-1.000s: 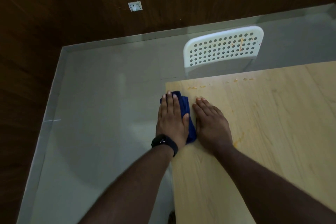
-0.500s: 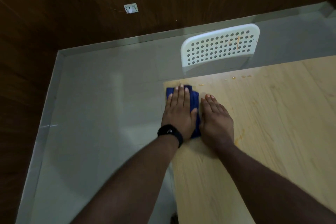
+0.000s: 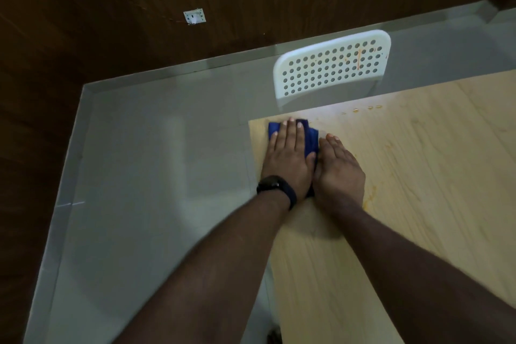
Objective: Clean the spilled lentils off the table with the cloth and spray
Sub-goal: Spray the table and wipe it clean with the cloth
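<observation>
Blue cloth (image 3: 311, 138) at far left corner of the wooden tabletop (image 3: 418, 176), flat under the left hand (image 3: 287, 159), fingers straight. Right hand (image 3: 339, 173) flat beside it, holding nothing. Best to press down and sweep along the far edge toward the lentils (image 3: 363, 109), slowly.

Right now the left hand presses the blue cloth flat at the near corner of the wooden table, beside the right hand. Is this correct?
Not quite. The left hand presses the blue cloth flat at the far corner of the wooden table, just below the white chair, not the near corner. The head view shows it. The right hand is beside it.
</observation>
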`<state>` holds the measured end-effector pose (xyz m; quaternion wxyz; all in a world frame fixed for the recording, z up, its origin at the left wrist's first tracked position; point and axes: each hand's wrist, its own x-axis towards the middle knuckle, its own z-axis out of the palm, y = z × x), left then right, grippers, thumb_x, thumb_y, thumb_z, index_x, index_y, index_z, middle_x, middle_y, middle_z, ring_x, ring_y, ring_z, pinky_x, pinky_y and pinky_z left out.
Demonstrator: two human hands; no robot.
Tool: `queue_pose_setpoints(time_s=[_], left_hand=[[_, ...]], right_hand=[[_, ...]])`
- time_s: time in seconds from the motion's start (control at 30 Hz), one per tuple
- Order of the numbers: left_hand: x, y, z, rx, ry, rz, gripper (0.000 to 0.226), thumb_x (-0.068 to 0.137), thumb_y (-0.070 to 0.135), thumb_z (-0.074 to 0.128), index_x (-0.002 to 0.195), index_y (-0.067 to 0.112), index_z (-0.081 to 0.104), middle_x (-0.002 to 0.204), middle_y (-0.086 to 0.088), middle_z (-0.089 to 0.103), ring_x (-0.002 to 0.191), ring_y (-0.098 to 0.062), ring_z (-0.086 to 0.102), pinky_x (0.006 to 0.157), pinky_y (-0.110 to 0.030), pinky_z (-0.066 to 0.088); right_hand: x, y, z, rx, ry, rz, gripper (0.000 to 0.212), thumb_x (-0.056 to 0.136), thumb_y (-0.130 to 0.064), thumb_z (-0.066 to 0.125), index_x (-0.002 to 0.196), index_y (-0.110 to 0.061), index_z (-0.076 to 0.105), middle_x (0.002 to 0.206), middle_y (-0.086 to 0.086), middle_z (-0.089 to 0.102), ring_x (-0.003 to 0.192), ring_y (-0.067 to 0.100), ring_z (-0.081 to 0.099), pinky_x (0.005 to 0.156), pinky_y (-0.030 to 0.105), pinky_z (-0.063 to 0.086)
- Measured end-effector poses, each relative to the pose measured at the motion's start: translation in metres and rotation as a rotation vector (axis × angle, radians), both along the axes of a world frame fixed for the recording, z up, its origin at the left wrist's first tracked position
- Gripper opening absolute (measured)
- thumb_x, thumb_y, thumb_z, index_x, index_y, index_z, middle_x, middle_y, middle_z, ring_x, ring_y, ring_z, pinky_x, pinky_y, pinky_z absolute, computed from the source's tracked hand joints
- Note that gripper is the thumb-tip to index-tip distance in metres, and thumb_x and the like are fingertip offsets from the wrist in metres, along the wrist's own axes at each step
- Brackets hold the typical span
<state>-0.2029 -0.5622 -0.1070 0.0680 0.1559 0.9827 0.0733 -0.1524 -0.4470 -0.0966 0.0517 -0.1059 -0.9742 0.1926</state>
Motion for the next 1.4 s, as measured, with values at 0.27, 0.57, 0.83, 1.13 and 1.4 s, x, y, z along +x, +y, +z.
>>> queue_pose_setpoints(time_s=[0.27,0.57,0.83,1.13,1.4], left_hand=[[0.054,-0.052,0.004,-0.011,-0.053,0.053,0.073,0.106,0.047,0.014,0.165,0.01,-0.009,0.173,-0.007,-0.016,0.16,-0.022,-0.013,0.13,-0.043,0.0],[0.024,0.008,0.005,-0.027,-0.018,0.156,0.075,0.107,0.048,0.02,0.165,0.005,0.001,0.174,-0.014,-0.002,0.161,-0.028,-0.002,0.13,-0.046,0.003],[0.178,-0.036,0.013,-0.03,-0.074,0.115,0.073,0.107,0.048,0.013,0.164,0.01,-0.013,0.172,-0.006,-0.021,0.159,-0.019,-0.02,0.13,-0.041,-0.003],[0.146,0.021,0.005,-0.028,-0.018,0.137,0.073,0.108,0.047,0.013,0.164,0.007,-0.009,0.173,-0.01,-0.015,0.16,-0.023,-0.014,0.13,-0.043,-0.002],[0.236,-0.022,0.002,-0.046,-0.007,0.123,0.074,0.105,0.05,0.013,0.166,0.01,-0.005,0.174,-0.006,-0.013,0.16,-0.019,-0.014,0.13,-0.041,0.0]], right_hand=[[0.054,0.042,0.01,0.005,-0.105,0.259,0.063,0.102,-0.041,0.03,0.159,-0.018,0.041,0.167,0.003,0.036,0.156,0.018,0.03,0.127,0.037,0.024],[0.079,0.068,-0.006,0.095,-0.063,0.36,0.062,0.103,-0.033,0.037,0.163,-0.02,0.034,0.17,-0.001,0.028,0.159,0.013,0.019,0.128,0.031,0.013],[0.084,0.064,0.012,0.016,-0.083,0.361,0.058,0.108,-0.031,0.037,0.164,-0.019,0.03,0.172,-0.001,0.025,0.16,0.013,0.015,0.129,0.031,0.009],[0.085,0.067,0.003,0.028,-0.021,0.36,0.055,0.108,-0.027,0.041,0.162,-0.015,0.035,0.17,0.003,0.03,0.158,0.016,0.021,0.127,0.03,0.01],[0.091,0.065,0.008,0.019,-0.05,0.35,0.055,0.109,-0.032,0.038,0.163,-0.018,0.034,0.17,0.002,0.03,0.159,0.018,0.021,0.127,0.033,0.012]])
